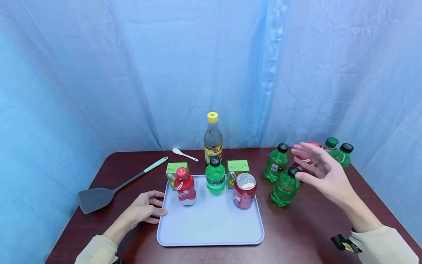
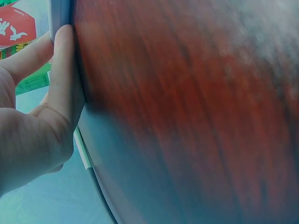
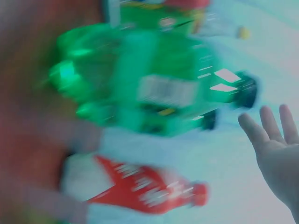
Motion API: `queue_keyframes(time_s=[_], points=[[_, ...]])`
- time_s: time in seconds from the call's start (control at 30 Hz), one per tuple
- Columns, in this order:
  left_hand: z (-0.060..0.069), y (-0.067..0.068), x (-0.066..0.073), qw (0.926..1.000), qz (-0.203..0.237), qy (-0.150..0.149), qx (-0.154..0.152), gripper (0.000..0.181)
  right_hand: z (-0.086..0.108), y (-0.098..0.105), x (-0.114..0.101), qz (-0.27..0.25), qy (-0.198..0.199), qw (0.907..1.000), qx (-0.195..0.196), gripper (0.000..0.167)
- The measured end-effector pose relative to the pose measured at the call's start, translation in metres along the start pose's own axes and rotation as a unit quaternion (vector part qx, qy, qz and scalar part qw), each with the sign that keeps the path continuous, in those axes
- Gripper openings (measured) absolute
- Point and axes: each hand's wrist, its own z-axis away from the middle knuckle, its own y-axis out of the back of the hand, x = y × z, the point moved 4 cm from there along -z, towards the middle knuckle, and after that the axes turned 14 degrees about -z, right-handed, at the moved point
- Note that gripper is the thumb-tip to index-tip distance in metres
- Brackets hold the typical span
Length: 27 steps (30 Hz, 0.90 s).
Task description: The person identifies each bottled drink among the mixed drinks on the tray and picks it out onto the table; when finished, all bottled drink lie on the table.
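My left hand [image 1: 146, 208] touches the left edge of the pale tray [image 1: 211, 234] with its fingertips; the left wrist view shows the fingers [image 2: 63, 70] against the rim. Standing on the tray are a red bottle [image 1: 186, 189], a green bottle [image 1: 215, 178] and a red can [image 1: 244, 192]. At the right, my right hand [image 1: 324, 176] is raised with fingers spread, beside the black cap of a green bottle [image 1: 285, 187]. In the right wrist view, blurred, that hand [image 3: 280, 158] holds nothing, near a green bottle [image 3: 135, 81] and a red-and-white bottle [image 3: 140, 186].
Two green cartons [image 1: 238, 168] stand by the tray's back edge, with a yellow-capped bottle [image 1: 213, 141] behind. A white spoon [image 1: 184, 154] and a grey spatula [image 1: 99, 198] lie at the left. More bottles [image 1: 341, 156] stand at the back right, before blue curtains.
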Motion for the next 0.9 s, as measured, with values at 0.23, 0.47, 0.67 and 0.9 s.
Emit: queue_keyframes(time_s=[0.23, 0.47, 0.67, 0.9], points=[[0.0, -0.001, 0.0, 1.0, 0.004, -0.005, 0.001, 0.064, -0.024, -0.033, -0.03, -0.082, 0.088, 0.9924, -0.028, 0.083], [0.0, 0.0, 0.001, 1.0, 0.001, -0.007, 0.003, 0.064, -0.039, -0.062, -0.03, -0.087, 0.114, 0.9891, -0.034, 0.092], [0.001, 0.0, 0.0, 1.0, 0.0, -0.001, 0.003, 0.064, -0.049, -0.093, -0.015, -0.067, 0.102, 0.9912, -0.052, 0.098], [0.001, 0.0, 0.0, 1.0, -0.001, -0.003, 0.005, 0.064, -0.057, -0.131, 0.006, -0.028, 0.054, 0.9959, -0.067, 0.099]])
